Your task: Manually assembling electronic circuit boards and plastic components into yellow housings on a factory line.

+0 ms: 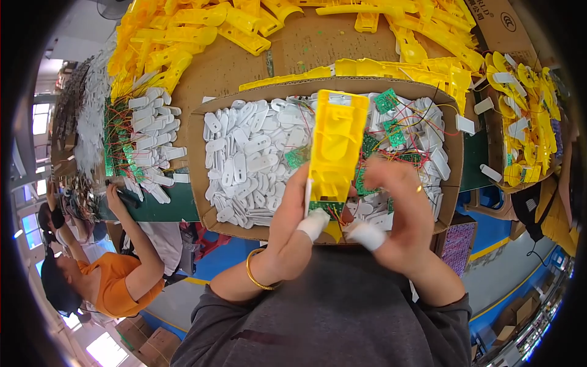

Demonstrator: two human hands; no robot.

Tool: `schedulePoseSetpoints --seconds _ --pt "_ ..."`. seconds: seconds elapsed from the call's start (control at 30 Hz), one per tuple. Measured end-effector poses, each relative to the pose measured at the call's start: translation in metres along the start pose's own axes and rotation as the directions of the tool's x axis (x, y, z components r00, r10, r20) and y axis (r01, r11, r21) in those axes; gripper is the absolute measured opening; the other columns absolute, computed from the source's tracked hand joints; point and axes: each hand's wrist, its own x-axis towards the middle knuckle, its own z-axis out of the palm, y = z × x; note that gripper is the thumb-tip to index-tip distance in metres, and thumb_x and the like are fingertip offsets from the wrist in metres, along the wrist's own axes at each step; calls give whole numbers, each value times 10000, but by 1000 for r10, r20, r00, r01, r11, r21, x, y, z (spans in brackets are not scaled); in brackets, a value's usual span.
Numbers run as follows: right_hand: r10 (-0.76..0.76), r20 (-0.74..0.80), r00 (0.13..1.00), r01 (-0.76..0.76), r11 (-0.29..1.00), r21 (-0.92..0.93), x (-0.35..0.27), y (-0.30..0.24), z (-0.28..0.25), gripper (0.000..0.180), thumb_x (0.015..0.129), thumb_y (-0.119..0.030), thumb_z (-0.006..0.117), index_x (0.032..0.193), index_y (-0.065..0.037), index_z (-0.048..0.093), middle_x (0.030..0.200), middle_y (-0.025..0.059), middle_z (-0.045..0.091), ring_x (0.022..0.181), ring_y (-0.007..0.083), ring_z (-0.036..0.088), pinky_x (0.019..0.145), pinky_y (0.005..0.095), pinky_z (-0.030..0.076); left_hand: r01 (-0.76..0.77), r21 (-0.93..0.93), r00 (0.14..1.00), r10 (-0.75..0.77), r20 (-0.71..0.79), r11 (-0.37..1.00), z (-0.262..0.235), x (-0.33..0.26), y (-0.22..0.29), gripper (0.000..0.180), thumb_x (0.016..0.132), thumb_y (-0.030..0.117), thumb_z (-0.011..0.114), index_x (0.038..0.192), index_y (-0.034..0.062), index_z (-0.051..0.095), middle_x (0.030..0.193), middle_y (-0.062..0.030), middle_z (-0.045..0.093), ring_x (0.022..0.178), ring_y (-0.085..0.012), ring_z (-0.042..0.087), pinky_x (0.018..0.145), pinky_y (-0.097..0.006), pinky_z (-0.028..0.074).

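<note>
My left hand (287, 223) grips a yellow plastic shell (338, 137), which stands tilted up with its hollow, ribbed inside showing. A green circuit board (324, 209) with thin wires sits at the shell's lower end, under my left thumb, which has a white wrap. Beside that end is my right hand (403, 214), its index finger curled and raised. The right thumb, also wrapped in white, and another fingertip come together by the wires; what lies between them is too small to make out.
A cardboard box (199, 153) below my hands holds many white oval plastic pieces (244, 159) and wired green boards (396, 133). Yellow shells (244, 24) are heaped behind it. Wired white parts (153, 122) lie left; yellow parts (529, 122) fill a box right. A person in orange (131, 278) works at left.
</note>
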Motion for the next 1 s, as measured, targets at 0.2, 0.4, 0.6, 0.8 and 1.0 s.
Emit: schedulePoseSetpoints --seconds 0.2,0.4,0.6,0.8,1.0 --pt "490 425 761 -645 638 420 -3 8 1 323 800 -80 665 1093 6 559 909 45 624 810 85 582 715 245 465 -206 513 978 175 110 833 0 2 -4 581 802 10 423 1344 -63 225 1160 -219 505 1035 -311 546 879 -355 424" --pt "465 383 798 -602 639 479 -5 16 10 311 791 -29 670 1073 14 547 982 56 631 885 132 615 789 275 491 -349 730 927 330 177 588 -1 8 -5 514 770 25 469 1253 -67 322 965 -261 543 722 -439 547 611 -444 451" --pt "516 364 776 -621 522 584 -10 18 7 298 761 -42 701 1025 -3 568 924 19 634 841 76 597 708 235 485 -360 763 927 300 227 537 8 12 4 506 794 49 459 1265 -68 314 963 -257 539 794 -428 546 692 -446 449" --pt "303 -175 937 -223 903 368 35 -11 -99 345 800 -91 629 1121 -5 535 1103 144 581 918 212 618 836 358 500 -444 658 888 396 233 608 -3 39 53 586 806 80 563 1327 -1 306 1222 -209 496 1147 -303 503 938 -361 403" --pt "356 -584 730 -107 903 416 55 66 -331 469 934 -196 475 1316 42 342 1297 152 448 1142 212 499 996 299 383 128 386 881 74 -468 914 -133 171 87 423 801 42 462 1222 10 456 1162 -207 553 1037 -292 575 812 -342 482"
